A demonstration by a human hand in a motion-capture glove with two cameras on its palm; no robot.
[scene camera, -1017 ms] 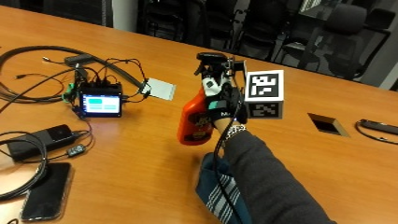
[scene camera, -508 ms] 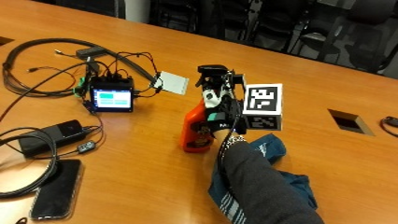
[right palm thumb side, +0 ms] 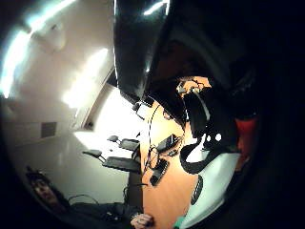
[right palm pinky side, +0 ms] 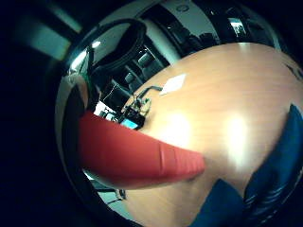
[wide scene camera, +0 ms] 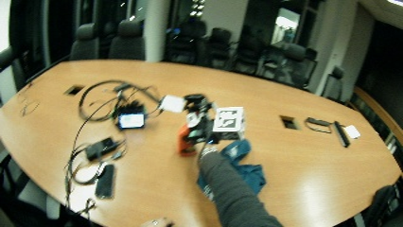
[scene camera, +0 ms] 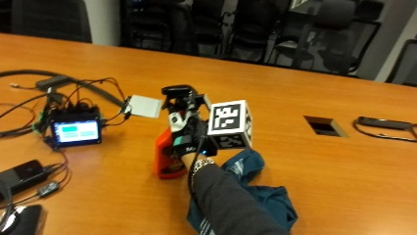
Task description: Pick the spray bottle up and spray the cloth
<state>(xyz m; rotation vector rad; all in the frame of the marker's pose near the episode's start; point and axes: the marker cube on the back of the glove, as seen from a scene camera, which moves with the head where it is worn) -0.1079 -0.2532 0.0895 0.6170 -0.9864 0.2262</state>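
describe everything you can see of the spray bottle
The spray bottle has an orange-red, plastic-looking body with a label low on its front and a black spray head on top. It stands upright on the wooden table, its base seemingly still on the surface. The gloved right hand is wrapped around its upper part. The blue cloth lies just beside it, under the forearm. The little-finger-side palm view shows its body close along the palm, with a ribbed band near one end.

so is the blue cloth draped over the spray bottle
No, in the outside view the blue cloth lies flat on the table beside the orange spray bottle, which stands uncovered.
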